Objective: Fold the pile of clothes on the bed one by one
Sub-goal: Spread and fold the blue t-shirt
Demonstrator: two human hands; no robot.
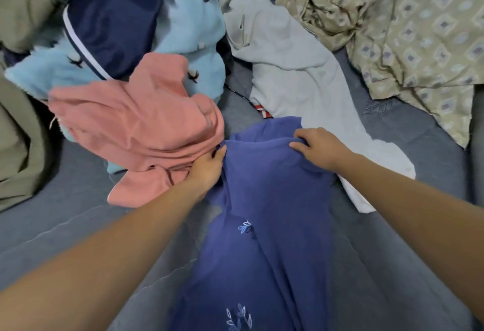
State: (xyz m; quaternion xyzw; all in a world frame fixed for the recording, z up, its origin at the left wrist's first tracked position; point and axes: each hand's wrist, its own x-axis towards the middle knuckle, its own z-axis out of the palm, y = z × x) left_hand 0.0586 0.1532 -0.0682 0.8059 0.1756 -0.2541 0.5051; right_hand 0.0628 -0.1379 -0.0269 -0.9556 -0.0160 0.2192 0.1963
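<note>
The head camera is looking down at a bed covered in a grey-blue sheet (78,215), where two bare arms are reaching forward from the bottom of the view. A blue garment with small embroidered leaf motifs (269,226) is lying lengthwise down the middle of the bed, running from the hands toward the person. The left hand (209,168) is pinching the garment's far left corner with curled fingers, right against a crumpled pink garment (138,126). The right hand (319,147) is gripping the far right corner, fingers curled over a bunched fold of the fabric. Behind the pink piece, the unfolded pile is waiting: a light blue fleece (193,29), a navy garment with white piping (112,16) and an olive cloth (18,121) at the left edge. A white garment (293,76) is lying to the right, with a beige diamond-patterned cloth (419,42) beyond it. Judging by the grip, the person is working on the blue garment, holding its far edge taut. The next move probably calls for spreading it flat and smoothing it before making the first fold.
</note>
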